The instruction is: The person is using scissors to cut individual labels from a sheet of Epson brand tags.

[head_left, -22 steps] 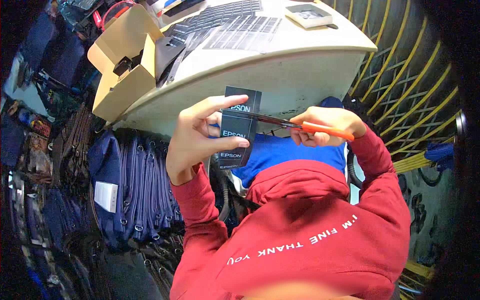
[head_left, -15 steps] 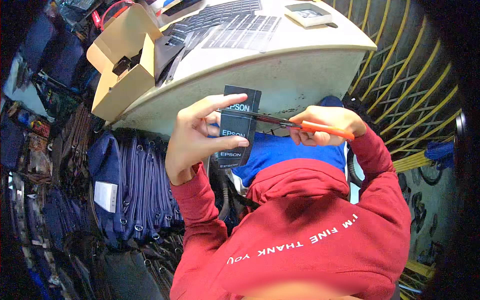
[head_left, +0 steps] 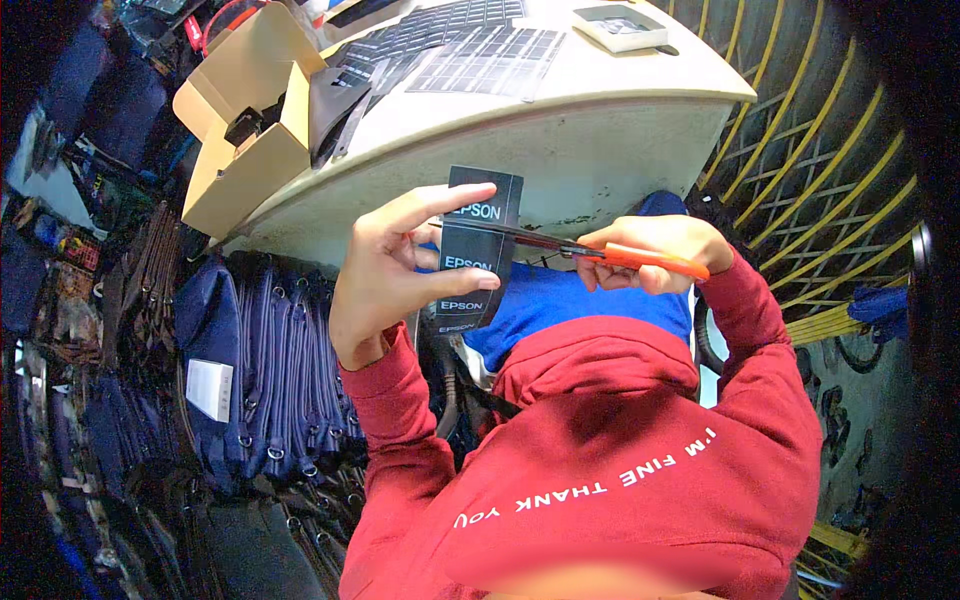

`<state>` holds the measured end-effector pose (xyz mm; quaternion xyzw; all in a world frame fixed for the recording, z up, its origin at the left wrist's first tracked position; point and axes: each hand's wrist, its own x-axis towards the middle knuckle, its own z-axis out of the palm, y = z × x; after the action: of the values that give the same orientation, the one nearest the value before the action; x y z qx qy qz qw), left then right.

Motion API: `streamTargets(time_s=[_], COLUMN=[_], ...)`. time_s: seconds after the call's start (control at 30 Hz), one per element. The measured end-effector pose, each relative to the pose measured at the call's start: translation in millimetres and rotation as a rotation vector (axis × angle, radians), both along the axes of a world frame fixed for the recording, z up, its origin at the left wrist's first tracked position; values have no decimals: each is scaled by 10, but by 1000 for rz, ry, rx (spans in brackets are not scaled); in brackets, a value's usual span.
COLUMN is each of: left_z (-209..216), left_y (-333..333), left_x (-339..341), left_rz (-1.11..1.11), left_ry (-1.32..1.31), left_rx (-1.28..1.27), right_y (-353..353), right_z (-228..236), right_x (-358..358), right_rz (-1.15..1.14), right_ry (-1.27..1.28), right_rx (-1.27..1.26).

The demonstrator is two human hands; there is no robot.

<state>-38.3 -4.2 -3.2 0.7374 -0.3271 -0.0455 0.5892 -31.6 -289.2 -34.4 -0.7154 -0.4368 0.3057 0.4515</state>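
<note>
My left hand [head_left: 375, 265] grips a black strip of printed labels [head_left: 480, 246] upright, with the index finger across its upper part and the thumb on its face lower down. Pale lines divide the strip into sections. In my right hand [head_left: 672, 240] is a pair of scissors [head_left: 640, 260] with orange handles and dark blades. The blades lie across the strip between my left thumb and index finger, along one of its dividing lines. From this view I cannot tell how far apart the blades are.
Ahead stands a white table [head_left: 600, 85] with black label sheets [head_left: 485, 62] and a small white tray [head_left: 620, 28]. An open cardboard box [head_left: 250, 175] sits at its left edge. Dark blue straps [head_left: 290, 370] hang at left; a folding lattice gate [head_left: 810, 150] is at right.
The strip has shifted very slightly upward in my left hand's grip area, its lower end lifting a little. Both hands and the scissors stay nearly in place.
</note>
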Motion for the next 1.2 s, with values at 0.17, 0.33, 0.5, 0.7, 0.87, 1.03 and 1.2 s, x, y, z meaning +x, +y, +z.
streamTargets(time_s=[0.17, 0.33, 0.5, 0.7, 0.87, 1.03, 1.2], left_z=[-14, 9, -4, -3, -12, -3, -30], left_y=[10, -19, -1, -7, -2, 4, 28], left_x=[31, 12, 19, 3, 24, 2, 33], left_rz=[13, 7, -2, -13, -14, -27, -50], left_ry=[-8, -40, -8, 7, 0, 28, 5], left_rx=[34, 22, 21, -3, 18, 10, 20], right_y=[-38, -24, -24, -13, -52, 11, 10], right_z=[-44, -46, -48, -56, -81, 8, -8], right_x=[18, 1, -12, -50, -21, -77, -83], right_rz=[-10, -36, -54, -108, -108, -145, -146], right_ry=[11, 1, -40, -131, -178, -142, -171], right_rx=[19, 11, -19, -76, -129, -142, -124])
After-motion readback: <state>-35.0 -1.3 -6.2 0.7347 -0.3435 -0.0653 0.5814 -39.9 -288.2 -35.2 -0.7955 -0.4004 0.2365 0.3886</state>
